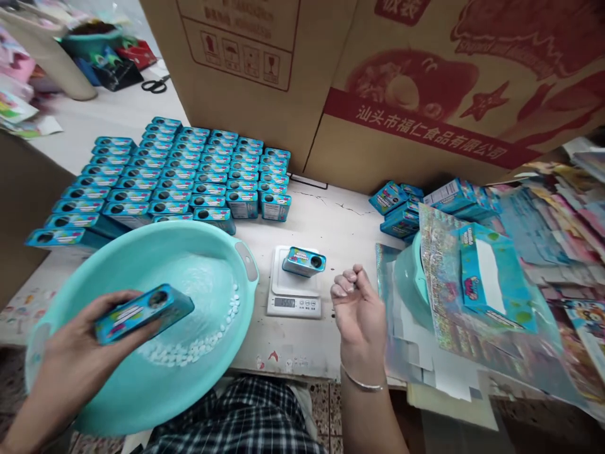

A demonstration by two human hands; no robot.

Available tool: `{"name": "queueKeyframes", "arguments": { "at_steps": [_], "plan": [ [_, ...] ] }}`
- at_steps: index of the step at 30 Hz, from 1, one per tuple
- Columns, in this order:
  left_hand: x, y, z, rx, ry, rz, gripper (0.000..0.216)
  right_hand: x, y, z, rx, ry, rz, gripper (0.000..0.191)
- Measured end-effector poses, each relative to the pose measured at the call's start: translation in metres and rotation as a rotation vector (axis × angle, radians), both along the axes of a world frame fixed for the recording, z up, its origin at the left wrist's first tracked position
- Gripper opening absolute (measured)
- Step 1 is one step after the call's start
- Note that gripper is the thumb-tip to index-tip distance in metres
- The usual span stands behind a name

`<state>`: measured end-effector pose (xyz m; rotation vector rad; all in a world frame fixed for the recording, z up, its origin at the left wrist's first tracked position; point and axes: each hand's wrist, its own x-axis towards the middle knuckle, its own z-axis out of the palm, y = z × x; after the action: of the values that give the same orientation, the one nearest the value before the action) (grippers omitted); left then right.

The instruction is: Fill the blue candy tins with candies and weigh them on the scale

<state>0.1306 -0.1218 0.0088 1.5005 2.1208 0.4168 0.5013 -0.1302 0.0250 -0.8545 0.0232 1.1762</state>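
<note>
Left hand (87, 337) and right hand (357, 309) are well apart, either side of the middle of the frame. At lower left, the left hand is clamped on a printed blue carton (135, 314), thumb along the near side and fingers around the far one, above a turquoise basin (137, 410). That carton's long axis slopes up from lower left to upper right, with a dark round spot, apparently an opening, at its upper-right end. Small white tablets (182, 354) line the basin's near and right side.

A second blue carton (302, 269) rests on the white digital scale (296, 307) near the centre of the frame, touching neither hand. Its long axis runs nearly left to right, dipping slightly to the right, and its dark round spot lies at the right end, the one towards the right hand. The right hand is clearly the nearer, just below and to the right of it, fingers curled towards the palm; whether they hide something small, I cannot tell. From the left hand, the second carton lies up and to the right, beyond the basin's rim.
</note>
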Motion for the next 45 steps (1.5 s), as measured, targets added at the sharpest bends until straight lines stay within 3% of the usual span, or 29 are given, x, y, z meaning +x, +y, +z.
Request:
{"name": "queueKeyframes", "arguments": {
  "at_steps": [3,6,10,13,15,17,20,22,26,28,31,33,36,40,45],
  "plan": [
    [0.011,0.012,0.003,-0.012,-0.022,-0.129,0.049,-0.041,0.005,0.006,0.011,-0.027,0.164,0.008],
    [0.008,0.017,-0.006,-0.004,0.073,-0.286,0.045,-0.064,0.01,0.007,0.02,0.036,0.23,0.009],
    [-0.008,0.017,-0.029,-0.038,0.15,-0.49,0.06,-0.046,0.011,0.006,0.047,0.033,0.005,0.007],
    [0.001,0.021,-0.021,0.126,0.118,-0.573,0.08,-0.017,0.007,-0.001,0.04,-0.073,-0.203,0.01],
    [0.028,0.03,-0.003,0.263,0.062,-0.643,0.081,-0.002,0.006,-0.008,0.032,-0.11,-0.287,0.009],
    [0.069,0.045,0.015,0.378,-0.037,-0.805,0.079,0.006,0.008,-0.017,0.035,-0.102,-0.319,0.008],
    [0.141,0.074,0.021,0.375,-0.088,-1.033,0.08,0.009,0.014,-0.029,0.039,-0.063,-0.302,0.009],
    [0.182,0.093,0.012,0.312,-0.082,-1.061,0.077,0.008,0.018,-0.036,0.028,-0.035,-0.287,0.008],
    [0.22,0.111,0.002,0.237,-0.142,-1.059,0.033,0.01,0.022,-0.042,0.03,0.043,-0.283,0.009],
    [0.222,0.109,0.014,0.278,-0.25,-1.053,0.025,0.012,0.025,-0.042,0.036,0.059,-0.285,0.009],
    [0.224,0.099,0.044,0.416,-0.393,-1.081,0.027,0.016,0.031,-0.039,0.066,0.06,-0.302,0.009],
    [0.229,0.093,0.059,0.465,-0.252,-1.207,0.03,0.016,0.037,-0.036,0.086,0.069,-0.296,0.01],
    [0.241,0.092,0.061,0.409,0.076,-1.367,0.029,0.011,0.044,-0.036,0.034,0.124,-0.25,0.013],
    [0.243,0.095,0.053,0.388,0.158,-1.304,0.027,0.005,0.045,-0.038,-0.004,0.197,-0.2,0.011],
    [0.236,0.09,0.064,0.46,0.211,-1.285,0.031,0.002,0.045,-0.032,0.061,0.202,-0.161,0.01]
  ]
}}
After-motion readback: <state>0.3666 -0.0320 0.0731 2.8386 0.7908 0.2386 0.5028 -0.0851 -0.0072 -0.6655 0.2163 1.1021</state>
